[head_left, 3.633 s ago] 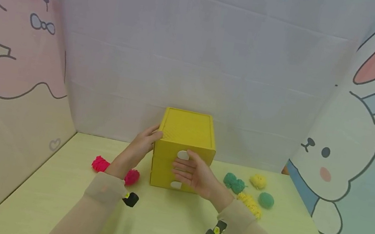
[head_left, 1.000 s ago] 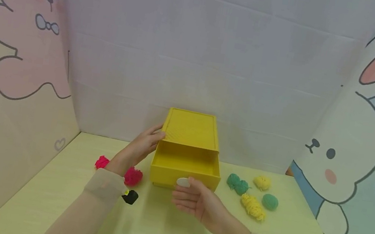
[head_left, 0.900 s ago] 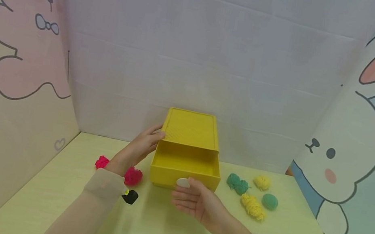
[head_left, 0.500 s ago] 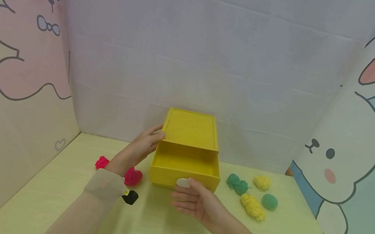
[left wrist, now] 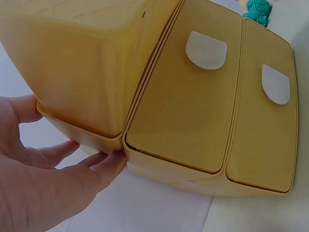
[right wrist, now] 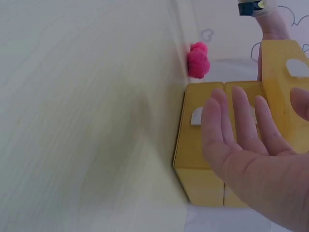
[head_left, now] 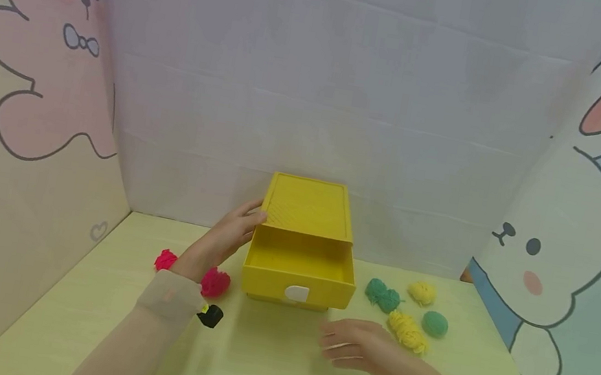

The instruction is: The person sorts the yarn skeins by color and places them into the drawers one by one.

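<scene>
Left hand (head_left: 223, 238), fingers spread, likely steadies the yellow cabinet (head_left: 309, 205) with 1 drawer (head_left: 265, 282) out; right hand (head_left: 376, 353), fingers parted, holds nothing

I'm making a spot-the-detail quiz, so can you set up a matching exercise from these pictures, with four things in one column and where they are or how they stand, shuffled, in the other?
Column one:
1. Top drawer
2. Left hand
3. Right hand
4. Pink yarn

Column two:
A. Holding nothing, clear of the yellow box
B. Lying on the table, left of the box
C. Touching the side of the box
D. Pulled out, with a white tab on its front

Right pairs: 1-D, 2-C, 3-A, 4-B.
</scene>
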A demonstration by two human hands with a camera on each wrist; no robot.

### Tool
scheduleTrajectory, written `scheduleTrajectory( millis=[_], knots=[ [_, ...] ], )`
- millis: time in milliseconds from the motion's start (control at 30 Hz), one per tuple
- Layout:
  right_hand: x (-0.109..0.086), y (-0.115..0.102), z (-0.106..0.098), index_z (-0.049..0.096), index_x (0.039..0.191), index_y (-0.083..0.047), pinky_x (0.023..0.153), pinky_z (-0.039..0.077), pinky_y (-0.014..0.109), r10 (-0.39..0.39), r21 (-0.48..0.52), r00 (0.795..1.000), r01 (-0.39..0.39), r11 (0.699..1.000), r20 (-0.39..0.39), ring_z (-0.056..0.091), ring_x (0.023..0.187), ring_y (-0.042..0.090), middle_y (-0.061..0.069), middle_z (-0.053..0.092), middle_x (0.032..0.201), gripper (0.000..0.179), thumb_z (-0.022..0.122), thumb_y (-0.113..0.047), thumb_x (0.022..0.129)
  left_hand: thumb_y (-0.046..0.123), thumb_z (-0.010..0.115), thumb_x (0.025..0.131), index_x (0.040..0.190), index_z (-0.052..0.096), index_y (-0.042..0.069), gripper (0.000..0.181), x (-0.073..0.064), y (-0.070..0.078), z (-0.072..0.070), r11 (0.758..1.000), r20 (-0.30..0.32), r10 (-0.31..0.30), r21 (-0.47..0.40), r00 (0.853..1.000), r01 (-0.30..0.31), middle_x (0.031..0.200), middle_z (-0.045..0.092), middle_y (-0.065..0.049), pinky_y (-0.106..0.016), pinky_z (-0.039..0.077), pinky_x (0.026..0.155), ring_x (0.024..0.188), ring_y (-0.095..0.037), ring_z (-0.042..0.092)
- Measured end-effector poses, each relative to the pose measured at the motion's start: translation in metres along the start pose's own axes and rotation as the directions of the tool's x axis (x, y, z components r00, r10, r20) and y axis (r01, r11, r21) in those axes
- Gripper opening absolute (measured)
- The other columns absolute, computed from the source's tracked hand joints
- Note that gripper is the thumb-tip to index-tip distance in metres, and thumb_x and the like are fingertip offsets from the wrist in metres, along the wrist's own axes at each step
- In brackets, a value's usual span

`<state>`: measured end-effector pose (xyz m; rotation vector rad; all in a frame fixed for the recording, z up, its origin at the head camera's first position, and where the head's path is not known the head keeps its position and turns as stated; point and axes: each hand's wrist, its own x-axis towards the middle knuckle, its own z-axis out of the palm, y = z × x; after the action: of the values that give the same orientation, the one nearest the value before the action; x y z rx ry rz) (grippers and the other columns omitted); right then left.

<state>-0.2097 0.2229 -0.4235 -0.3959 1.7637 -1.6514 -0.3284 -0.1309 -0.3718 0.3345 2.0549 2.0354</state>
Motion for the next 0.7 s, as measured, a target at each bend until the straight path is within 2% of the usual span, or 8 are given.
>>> scheduleTrajectory(
  millis=[133, 200, 300, 367, 400, 467, 567, 700],
  knots=[
    [-0.019, 0.005, -0.022, 0.057, 0.147, 0.004, 0.106, 0.058, 0.048, -0.005, -0.189, 0.993, -0.017, 0.982, -0.119, 0.065, 0.127, 0.039, 0.02, 0.066, 0.14, 0.05, 0.052, -0.033, 0.113, 0.035, 0.049, 0.114, 0.171, 0.023, 0.02, 0.064, -0.001, 0.001, 0.0, 1.0, 0.005, 0.0, 0.005, 1.0, 0.0, 0.175, 0.024, -0.006, -0.051, 0.018, 0.133, 0.162, -0.028, 0.023],
    [-0.027, 0.005, -0.033, 0.058, 0.145, 0.004, 0.1, 0.06, 0.049, -0.048, -0.348, 0.982, -0.019, 0.937, -0.184, 0.068, 0.121, 0.037, 0.021, 0.067, 0.138, 0.05, 0.057, -0.033, 0.111, 0.036, 0.049, 0.114, 0.171, 0.022, 0.02, 0.065, -0.001, 0.001, 0.001, 1.0, 0.008, 0.002, 0.011, 1.0, -0.002, 0.175, 0.023, -0.005, -0.051, 0.018, 0.133, 0.162, -0.028, 0.023],
    [-0.036, 0.006, -0.049, 0.062, 0.141, 0.004, 0.09, 0.064, 0.047, -0.155, -0.587, 0.949, -0.038, 0.808, -0.275, 0.072, 0.11, 0.034, 0.022, 0.071, 0.131, 0.048, 0.067, -0.029, 0.106, 0.036, 0.049, 0.114, 0.171, 0.022, 0.02, 0.065, -0.002, 0.001, 0.0, 1.0, 0.01, 0.006, 0.014, 1.0, -0.007, 0.176, 0.022, -0.005, -0.052, 0.017, 0.133, 0.162, -0.029, 0.022],
    [-0.04, 0.008, -0.06, 0.064, 0.138, 0.003, 0.085, 0.064, 0.046, -0.232, -0.716, 0.919, -0.074, 0.694, -0.32, 0.072, 0.106, 0.034, 0.022, 0.071, 0.128, 0.046, 0.072, -0.025, 0.103, 0.036, 0.049, 0.114, 0.171, 0.022, 0.02, 0.065, -0.002, 0.001, 0.001, 1.0, 0.009, 0.01, 0.008, 1.0, -0.01, 0.175, 0.022, -0.005, -0.052, 0.018, 0.133, 0.162, -0.029, 0.023],
    [-0.042, 0.01, -0.065, 0.065, 0.136, 0.003, 0.084, 0.064, 0.047, -0.272, -0.766, 0.901, -0.096, 0.635, -0.338, 0.072, 0.105, 0.034, 0.022, 0.071, 0.127, 0.045, 0.074, -0.024, 0.101, 0.035, 0.049, 0.114, 0.171, 0.022, 0.02, 0.065, -0.001, 0.0, 0.001, 1.0, 0.01, 0.012, 0.006, 1.0, -0.012, 0.175, 0.023, -0.005, -0.051, 0.018, 0.133, 0.162, -0.029, 0.024],
    [-0.043, 0.015, -0.073, 0.066, 0.134, 0.003, 0.083, 0.063, 0.05, -0.338, -0.828, 0.866, -0.14, 0.543, -0.368, 0.071, 0.103, 0.036, 0.023, 0.071, 0.127, 0.043, 0.076, -0.021, 0.099, 0.035, 0.049, 0.114, 0.171, 0.022, 0.02, 0.065, -0.001, 0.0, 0.0, 1.0, 0.007, 0.011, 0.003, 1.0, -0.011, 0.175, 0.023, -0.005, -0.051, 0.019, 0.133, 0.162, -0.028, 0.024],
    [-0.043, 0.022, -0.083, 0.067, 0.132, 0.003, 0.082, 0.063, 0.054, -0.413, -0.872, 0.818, -0.2, 0.447, -0.4, 0.07, 0.103, 0.039, 0.025, 0.068, 0.128, 0.046, 0.081, -0.02, 0.095, 0.034, 0.049, 0.114, 0.171, 0.022, 0.02, 0.065, 0.0, -0.001, 0.0, 1.0, 0.003, 0.009, 0.001, 1.0, -0.009, 0.175, 0.023, -0.004, -0.05, 0.019, 0.133, 0.162, -0.027, 0.024],
    [-0.041, 0.027, -0.089, 0.065, 0.133, 0.005, 0.078, 0.062, 0.055, -0.463, -0.884, 0.781, -0.234, 0.405, -0.418, 0.068, 0.097, 0.036, 0.028, 0.065, 0.125, 0.055, 0.085, -0.024, 0.091, 0.035, 0.05, 0.114, 0.171, 0.023, 0.021, 0.065, 0.002, -0.001, -0.001, 1.0, -0.002, 0.002, 0.007, 1.0, -0.002, 0.175, 0.023, -0.004, -0.051, 0.02, 0.133, 0.162, -0.027, 0.024]
  ],
)
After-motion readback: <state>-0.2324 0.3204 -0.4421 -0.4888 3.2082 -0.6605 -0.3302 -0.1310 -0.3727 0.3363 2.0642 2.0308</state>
